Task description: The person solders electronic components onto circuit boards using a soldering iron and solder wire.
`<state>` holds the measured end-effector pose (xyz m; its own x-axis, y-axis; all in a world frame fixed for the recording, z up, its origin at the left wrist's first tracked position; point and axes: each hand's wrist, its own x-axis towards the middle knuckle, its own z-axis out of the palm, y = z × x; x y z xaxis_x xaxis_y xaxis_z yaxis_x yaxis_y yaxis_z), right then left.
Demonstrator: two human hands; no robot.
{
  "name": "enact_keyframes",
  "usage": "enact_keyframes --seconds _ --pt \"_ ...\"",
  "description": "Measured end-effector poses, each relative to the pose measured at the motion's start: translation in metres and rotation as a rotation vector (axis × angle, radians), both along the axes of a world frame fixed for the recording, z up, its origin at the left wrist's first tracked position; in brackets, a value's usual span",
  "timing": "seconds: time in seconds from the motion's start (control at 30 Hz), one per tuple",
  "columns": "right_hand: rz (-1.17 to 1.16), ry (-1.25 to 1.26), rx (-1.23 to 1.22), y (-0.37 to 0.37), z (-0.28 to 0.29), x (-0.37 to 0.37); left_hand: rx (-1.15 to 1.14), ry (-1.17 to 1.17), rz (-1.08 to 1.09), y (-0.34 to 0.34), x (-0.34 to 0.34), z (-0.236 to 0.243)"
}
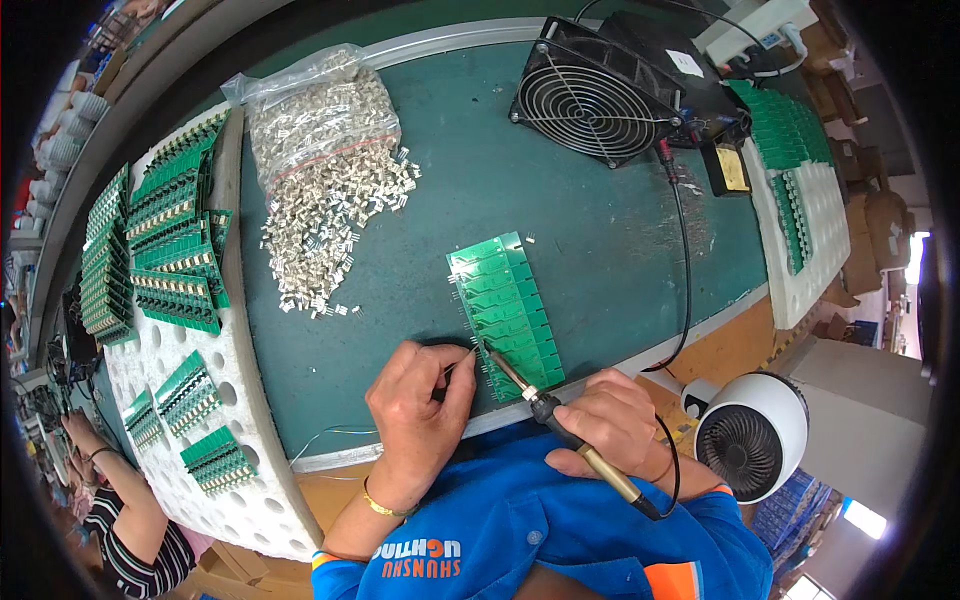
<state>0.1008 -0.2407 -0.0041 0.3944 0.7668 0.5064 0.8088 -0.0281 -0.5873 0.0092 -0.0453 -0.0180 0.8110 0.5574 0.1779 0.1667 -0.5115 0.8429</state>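
so that its tip could be steered closely, it seemed, the right hand (610,425) curled firmly round the soldering iron (547,410) while the left hand (415,395) pinched a thin strand (472,352); on the near side of the black fan (590,115), the green board panel (510,320) lay flat, pale-traced, pins (460,308) bristling along one edge.

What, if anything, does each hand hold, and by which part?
The right hand holds the soldering iron by its handle. The left hand is pinching; anything between its fingertips is too small to identify.

Left fingers (440,357) beside green circuit board (515,310), soldering iron (545,408) in right fingers (590,428)
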Motion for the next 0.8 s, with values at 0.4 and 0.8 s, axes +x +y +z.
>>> enact_keyframes --seconds 0.4,0.8 --pt "-0.027 -0.014 0.024 -0.0069 -0.0006 -0.0008 -0.016 0.006 0.015 0.0017 -0.0063 0.0032" --pt "-0.069 0.04 0.068 -0.0078 -0.0025 -0.0014 -0.029 0.009 0.033 0.0003 -0.0089 0.003"
